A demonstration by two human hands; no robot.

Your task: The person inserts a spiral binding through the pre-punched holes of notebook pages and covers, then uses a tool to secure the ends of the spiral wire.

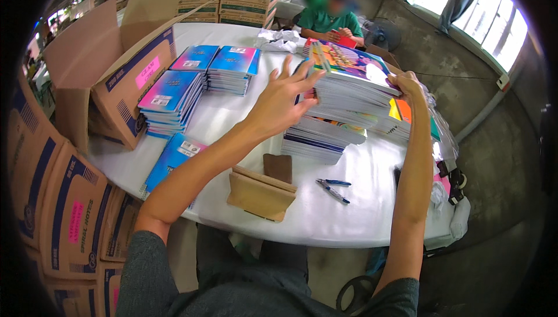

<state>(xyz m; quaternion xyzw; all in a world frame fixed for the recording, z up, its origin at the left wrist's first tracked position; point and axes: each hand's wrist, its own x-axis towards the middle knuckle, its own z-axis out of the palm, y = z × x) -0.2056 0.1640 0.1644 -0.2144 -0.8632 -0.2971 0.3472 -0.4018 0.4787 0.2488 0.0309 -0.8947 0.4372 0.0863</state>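
Note:
A tall stack of spiral notebooks [349, 99] stands in front of me, its top cover purple and yellow. My left hand [285, 99] is open at the stack's left side, fingers spread, fingertips close to the spiral edge; I cannot tell whether they touch it. At the right edge of the top notebooks, my right hand [410, 87] is closed on them, its thumb near the cover. More notebooks [319, 139] lie beneath and in front of this pile. Nearer to me are blue-handled cutting pliers [334, 191], folded brown cardboard [261, 198] and a dark brown block [278, 167].
Blue-and-pink notebook piles [171, 99] stand on the white table [256, 232] at left, beside an open carton [131, 93]. Stacked cartons [72, 218] line the lower left. Crumpled plastic [444, 136] and a tape dispenser [456, 183] lie at right. A person in green [322, 20] sits across the table.

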